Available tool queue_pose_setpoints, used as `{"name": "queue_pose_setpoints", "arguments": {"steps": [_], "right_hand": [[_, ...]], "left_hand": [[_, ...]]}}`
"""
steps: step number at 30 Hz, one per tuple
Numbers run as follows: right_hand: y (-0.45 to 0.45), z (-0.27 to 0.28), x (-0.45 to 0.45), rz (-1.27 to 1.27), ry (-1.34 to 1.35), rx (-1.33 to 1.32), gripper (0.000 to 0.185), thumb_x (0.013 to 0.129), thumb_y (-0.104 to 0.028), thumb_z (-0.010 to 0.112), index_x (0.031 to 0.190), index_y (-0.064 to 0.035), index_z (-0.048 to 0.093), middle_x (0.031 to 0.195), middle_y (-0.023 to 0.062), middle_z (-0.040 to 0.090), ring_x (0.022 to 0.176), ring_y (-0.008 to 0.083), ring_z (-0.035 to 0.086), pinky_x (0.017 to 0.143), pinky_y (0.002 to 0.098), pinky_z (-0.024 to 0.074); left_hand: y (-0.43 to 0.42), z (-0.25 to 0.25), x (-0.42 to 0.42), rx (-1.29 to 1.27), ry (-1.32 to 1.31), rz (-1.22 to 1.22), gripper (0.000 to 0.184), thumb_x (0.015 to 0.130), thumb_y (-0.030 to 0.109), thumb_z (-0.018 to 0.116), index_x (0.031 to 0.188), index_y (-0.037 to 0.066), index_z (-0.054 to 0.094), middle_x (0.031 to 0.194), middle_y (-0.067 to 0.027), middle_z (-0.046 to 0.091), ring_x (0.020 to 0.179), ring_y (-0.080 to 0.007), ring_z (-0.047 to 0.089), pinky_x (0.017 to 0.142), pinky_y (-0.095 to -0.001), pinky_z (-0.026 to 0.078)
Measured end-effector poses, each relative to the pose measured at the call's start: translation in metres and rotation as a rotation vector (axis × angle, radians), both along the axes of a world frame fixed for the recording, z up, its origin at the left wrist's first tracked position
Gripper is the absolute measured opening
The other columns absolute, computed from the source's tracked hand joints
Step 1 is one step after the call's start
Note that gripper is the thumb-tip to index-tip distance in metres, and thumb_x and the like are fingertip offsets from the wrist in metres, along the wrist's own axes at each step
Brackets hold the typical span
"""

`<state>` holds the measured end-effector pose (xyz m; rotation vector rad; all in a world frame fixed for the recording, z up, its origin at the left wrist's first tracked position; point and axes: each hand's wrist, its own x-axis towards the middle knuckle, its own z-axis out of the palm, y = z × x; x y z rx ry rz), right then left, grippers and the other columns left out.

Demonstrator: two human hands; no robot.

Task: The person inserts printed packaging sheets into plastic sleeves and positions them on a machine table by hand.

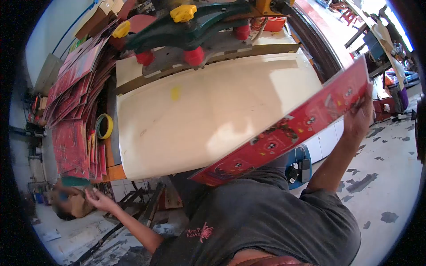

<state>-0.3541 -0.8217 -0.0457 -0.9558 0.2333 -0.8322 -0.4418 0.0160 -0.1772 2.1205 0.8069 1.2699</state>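
My right hand (358,116) grips the far right end of a long stack of red printed sheets (284,133). The sheets slant across the front of the table, their lower left end close to my shirt, and the edge shows several layers. Low on the left, my left hand (101,199) is off the table with its fingers apart and nothing visible in them. It is nearest to a loose pile of red printed sheets (71,146) on the table's left side. A pale sheet-covered work surface (204,119) lies between the two hands.
A dark green machine casting (191,26) with yellow knobs (183,13) and red cylinders (194,56) stands at the back, a metal bar before it. A yellow tape roll (104,126) sits beside the pile. Dark metal legs (151,206) stand below left; a blue stool (298,166) with chargers is below right.
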Motion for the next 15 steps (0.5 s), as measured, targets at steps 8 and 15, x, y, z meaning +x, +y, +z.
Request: {"name": "queue_pose_setpoints", "arguments": {"steps": [8, 15], "right_hand": [[0.115, -0.011, 0.022, 0.261, -0.045, -0.035, 0.038, 0.106, -0.029, 0.058, 0.131, -0.0009, 0.058, 0.126, 0.012, 0.068, 0.11, 0.0195, 0.069, 0.091, 0.0357, 0.0578], [0.212, -0.03, 0.009, 0.432, -0.027, 0.059, 0.033, 0.106, -0.022, 0.058, 0.127, 0.0028, 0.062, 0.122, 0.0107, 0.07, 0.111, 0.0161, 0.065, 0.097, 0.0325, 0.051]], "left_hand": [[-0.139, 0.084, 0.034, 0.033, -0.211, -0.344, 0.031, 0.106, 0.016, 0.057, 0.129, -0.006, 0.058, 0.122, -0.0169, 0.066, 0.113, -0.022, 0.063, 0.098, -0.036, 0.051], [-0.321, 0.082, 0.039, -0.284, 0.068, -1.167, 0.059, 0.098, 0.034, 0.066, 0.14, -0.005, 0.05, 0.119, -0.0176, 0.067, 0.105, -0.0243, 0.066, 0.094, -0.037, 0.05]]}}
